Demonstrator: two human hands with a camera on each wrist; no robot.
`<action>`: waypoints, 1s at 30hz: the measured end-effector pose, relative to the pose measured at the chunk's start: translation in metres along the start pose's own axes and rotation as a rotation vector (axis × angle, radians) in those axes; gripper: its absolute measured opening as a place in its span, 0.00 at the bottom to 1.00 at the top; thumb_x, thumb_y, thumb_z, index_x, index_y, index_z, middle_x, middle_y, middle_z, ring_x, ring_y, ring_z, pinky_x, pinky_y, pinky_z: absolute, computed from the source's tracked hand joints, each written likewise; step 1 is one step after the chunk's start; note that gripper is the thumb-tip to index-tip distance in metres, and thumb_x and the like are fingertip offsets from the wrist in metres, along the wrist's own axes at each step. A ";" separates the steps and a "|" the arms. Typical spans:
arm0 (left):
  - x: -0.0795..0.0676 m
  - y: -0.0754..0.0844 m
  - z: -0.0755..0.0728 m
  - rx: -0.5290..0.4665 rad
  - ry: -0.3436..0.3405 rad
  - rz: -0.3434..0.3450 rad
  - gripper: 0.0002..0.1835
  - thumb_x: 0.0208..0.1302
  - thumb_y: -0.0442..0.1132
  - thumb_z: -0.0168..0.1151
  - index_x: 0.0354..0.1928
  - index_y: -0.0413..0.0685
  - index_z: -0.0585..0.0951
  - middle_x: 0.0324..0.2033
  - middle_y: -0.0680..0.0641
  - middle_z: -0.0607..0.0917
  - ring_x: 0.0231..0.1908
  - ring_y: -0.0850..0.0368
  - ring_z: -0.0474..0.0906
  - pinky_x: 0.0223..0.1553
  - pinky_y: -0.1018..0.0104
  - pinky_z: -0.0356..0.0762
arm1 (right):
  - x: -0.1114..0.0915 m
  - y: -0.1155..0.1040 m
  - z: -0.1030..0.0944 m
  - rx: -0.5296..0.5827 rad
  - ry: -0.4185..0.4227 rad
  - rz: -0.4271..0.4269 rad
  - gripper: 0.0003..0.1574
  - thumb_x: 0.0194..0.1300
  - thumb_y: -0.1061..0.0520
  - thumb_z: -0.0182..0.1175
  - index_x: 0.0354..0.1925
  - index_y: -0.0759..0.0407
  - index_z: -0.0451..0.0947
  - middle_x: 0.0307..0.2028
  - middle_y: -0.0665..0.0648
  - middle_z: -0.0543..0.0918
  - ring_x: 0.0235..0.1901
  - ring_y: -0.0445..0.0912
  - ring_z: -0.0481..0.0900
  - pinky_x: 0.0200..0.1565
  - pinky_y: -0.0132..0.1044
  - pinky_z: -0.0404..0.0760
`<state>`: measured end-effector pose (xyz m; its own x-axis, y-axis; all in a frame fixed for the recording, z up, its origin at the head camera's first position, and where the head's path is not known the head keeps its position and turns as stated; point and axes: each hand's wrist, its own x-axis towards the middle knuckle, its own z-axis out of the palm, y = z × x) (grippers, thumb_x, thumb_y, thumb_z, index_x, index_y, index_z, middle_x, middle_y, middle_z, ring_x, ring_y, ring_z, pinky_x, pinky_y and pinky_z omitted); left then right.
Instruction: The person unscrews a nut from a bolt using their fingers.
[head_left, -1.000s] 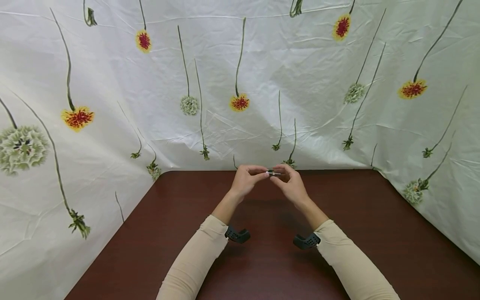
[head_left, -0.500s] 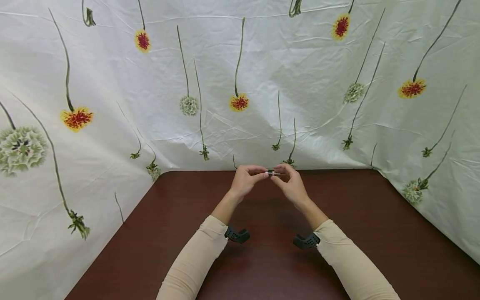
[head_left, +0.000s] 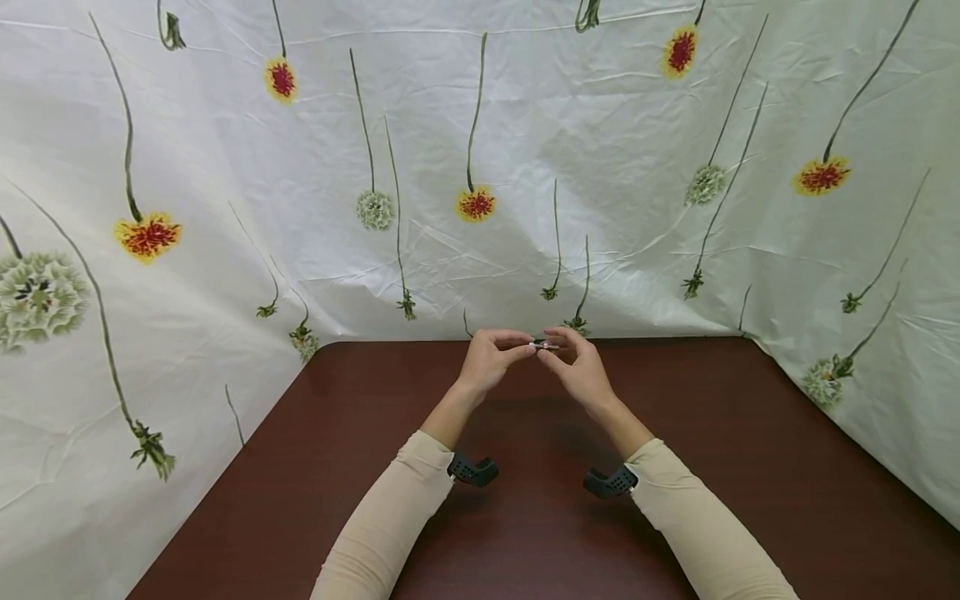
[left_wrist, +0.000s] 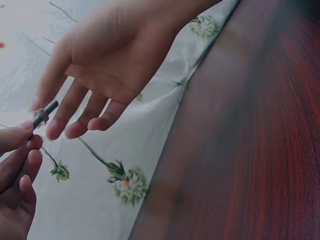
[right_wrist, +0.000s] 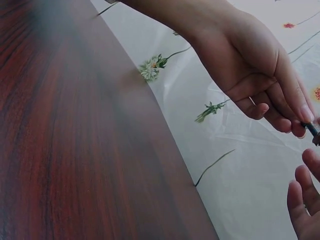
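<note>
Over the far edge of the table, a small metal bolt with a nut on its threads is held between both hands. My left hand pinches one end of it between thumb and fingers, the threaded tip pointing right. The right hand has thumb and index finger at the nut, around its sides. Its other fingers spread loosely in the left wrist view. In the right wrist view the left hand grips the bolt at the right edge, where the right fingers come up from below.
A dark red-brown wooden table lies beneath the arms. White cloth printed with flowers hangs behind it and along both sides. Each wrist carries a black strap over a beige sleeve.
The right fingertips shift slightly around the nut, while the left hand keeps its pinch in the same place. The head view drifts a little.
</note>
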<state>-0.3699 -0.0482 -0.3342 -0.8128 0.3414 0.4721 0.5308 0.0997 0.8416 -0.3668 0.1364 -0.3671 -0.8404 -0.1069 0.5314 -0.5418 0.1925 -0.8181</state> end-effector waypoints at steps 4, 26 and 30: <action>0.000 0.000 0.000 0.015 0.001 0.008 0.12 0.59 0.35 0.65 0.42 0.35 0.83 0.38 0.44 0.85 0.42 0.54 0.79 0.42 0.59 0.75 | 0.000 0.000 0.000 -0.005 0.021 -0.004 0.15 0.65 0.51 0.58 0.47 0.57 0.79 0.40 0.59 0.81 0.37 0.49 0.79 0.38 0.51 0.77; -0.001 -0.002 -0.001 -0.001 -0.005 0.021 0.12 0.59 0.34 0.65 0.42 0.34 0.83 0.39 0.42 0.85 0.43 0.47 0.79 0.42 0.59 0.76 | 0.000 0.000 0.001 -0.005 0.046 -0.045 0.14 0.63 0.59 0.61 0.48 0.56 0.77 0.43 0.55 0.80 0.41 0.54 0.78 0.38 0.43 0.76; 0.000 -0.002 -0.001 0.009 -0.001 0.028 0.11 0.59 0.35 0.65 0.42 0.35 0.84 0.38 0.43 0.85 0.42 0.49 0.79 0.42 0.59 0.76 | 0.000 -0.001 0.001 -0.024 0.072 -0.027 0.12 0.64 0.53 0.61 0.44 0.57 0.80 0.35 0.55 0.82 0.35 0.53 0.78 0.34 0.39 0.77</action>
<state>-0.3714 -0.0495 -0.3360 -0.7971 0.3452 0.4954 0.5557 0.0984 0.8256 -0.3665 0.1350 -0.3662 -0.8217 -0.0418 0.5684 -0.5631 0.2135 -0.7984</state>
